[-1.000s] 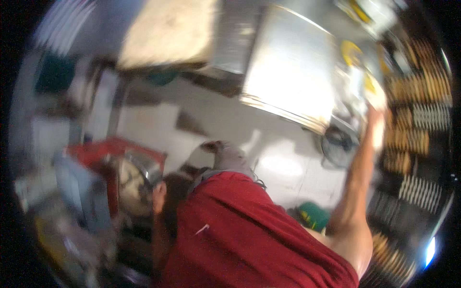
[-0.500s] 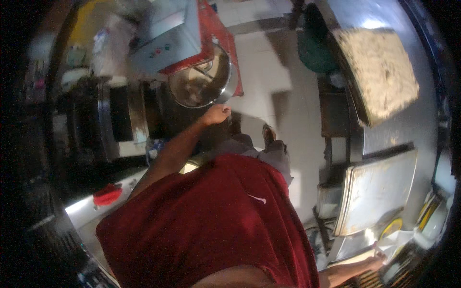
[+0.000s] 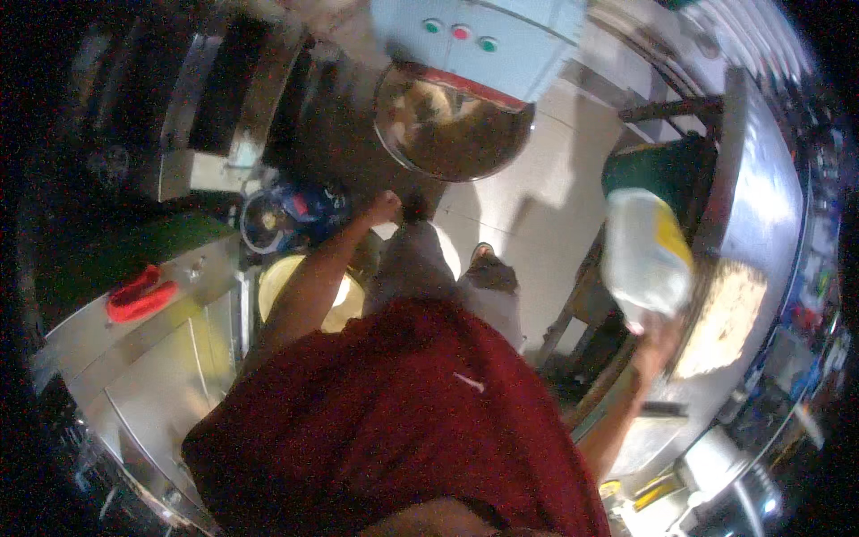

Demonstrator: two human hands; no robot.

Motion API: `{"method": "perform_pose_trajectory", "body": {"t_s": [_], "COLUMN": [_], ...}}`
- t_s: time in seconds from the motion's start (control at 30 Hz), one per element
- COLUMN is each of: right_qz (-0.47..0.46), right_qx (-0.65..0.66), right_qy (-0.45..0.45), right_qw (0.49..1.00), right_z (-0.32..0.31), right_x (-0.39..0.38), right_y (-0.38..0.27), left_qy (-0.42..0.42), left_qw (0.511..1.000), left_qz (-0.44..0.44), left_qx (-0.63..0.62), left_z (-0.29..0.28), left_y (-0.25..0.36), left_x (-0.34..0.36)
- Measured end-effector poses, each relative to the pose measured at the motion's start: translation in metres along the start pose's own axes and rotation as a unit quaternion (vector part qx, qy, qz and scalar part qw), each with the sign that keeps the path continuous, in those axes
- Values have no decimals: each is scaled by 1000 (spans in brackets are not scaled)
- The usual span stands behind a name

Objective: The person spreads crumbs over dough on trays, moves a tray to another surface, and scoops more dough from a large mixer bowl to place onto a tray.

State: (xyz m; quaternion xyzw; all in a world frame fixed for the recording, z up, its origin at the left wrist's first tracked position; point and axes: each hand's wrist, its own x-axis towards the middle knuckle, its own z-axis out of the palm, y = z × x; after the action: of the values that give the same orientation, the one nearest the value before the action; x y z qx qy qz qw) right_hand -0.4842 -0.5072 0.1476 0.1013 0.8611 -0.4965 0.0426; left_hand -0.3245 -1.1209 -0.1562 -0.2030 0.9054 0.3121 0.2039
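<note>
My right hand (image 3: pixel 655 338) grips the bottom end of a white translucent plastic container with a yellow label (image 3: pixel 644 251), held above the right bench edge. My left hand (image 3: pixel 383 206) hangs below the steel mixing bowl (image 3: pixel 456 148), apart from it, with its fingers curled and nothing visible in them. The bowl sits under a pale blue machine (image 3: pixel 479 63) with coloured buttons, and its contents are hard to make out.
A steel bench (image 3: pixel 761 210) with a pale board (image 3: pixel 725 313) runs along the right, above a dark green object (image 3: pixel 635 161). At left are a steel cabinet (image 3: pixel 161 385) with red cloth (image 3: pixel 134 300), a yellow bucket (image 3: pixel 349 295), and a blue round object (image 3: pixel 300 210).
My view has turned toward the mixer. My right hand has come forward from the trays at the back, now holding the white container. My left hand sits a little farther from the bowl.
</note>
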Motion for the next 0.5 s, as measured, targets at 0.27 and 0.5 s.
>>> {"method": "perform_pose_trajectory", "body": {"t_s": [0.27,0.5], "right_qz": [-424,-328], "right_qx": [-200,-293], "right_qy": [-365,-475], "right_qw": [804,762], "right_z": [469,619], "right_x": [101,161], "right_y": [-10,153], "left_qy": [179,326], "left_qw": [970,939], "left_qz": [-152,-46], "left_qx": [-70,95], "left_z": [-44,-20], "left_y": [-89,-175], "left_x": [114,294]}}
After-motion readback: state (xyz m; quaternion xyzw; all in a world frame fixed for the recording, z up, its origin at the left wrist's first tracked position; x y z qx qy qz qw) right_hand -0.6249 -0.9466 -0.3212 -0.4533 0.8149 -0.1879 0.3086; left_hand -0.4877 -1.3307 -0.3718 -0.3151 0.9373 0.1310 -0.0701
